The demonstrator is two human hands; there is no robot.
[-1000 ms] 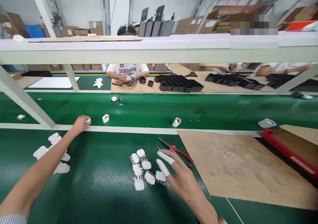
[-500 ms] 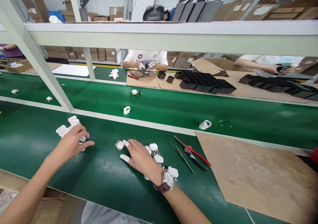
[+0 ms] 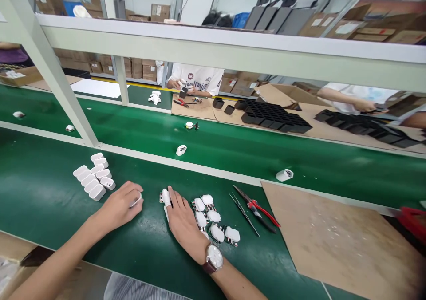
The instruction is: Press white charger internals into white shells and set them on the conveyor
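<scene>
My left hand (image 3: 124, 202) is closed around a white plastic shell (image 3: 136, 199), mostly hidden by the fingers, just above the green bench. To its left stand several open white oval shells (image 3: 90, 182) in a cluster. My right hand (image 3: 181, 215), with white finger cots on thumb and index finger, pinches a small circuit board (image 3: 161, 197) at the fingertips. Right beside that hand lie several circuit boards with white covers (image 3: 213, 215), some partly behind the hand. Tweezers (image 3: 244, 213) and red-handled pliers (image 3: 257, 208) rest further right.
A brown board (image 3: 333, 233) covers the bench's right side. Beyond a pale rail, a green belt (image 3: 233, 147) carries white shells (image 3: 284, 175) and small parts. A slanted frame post (image 3: 63, 69) stands at left. Across the belt, co-workers handle parts near black boxes (image 3: 276, 116).
My left hand has moved right, away from the shell cluster, with a white shell in it. My right hand has closed on the circuit board. Items on the belt have shifted slightly in view.
</scene>
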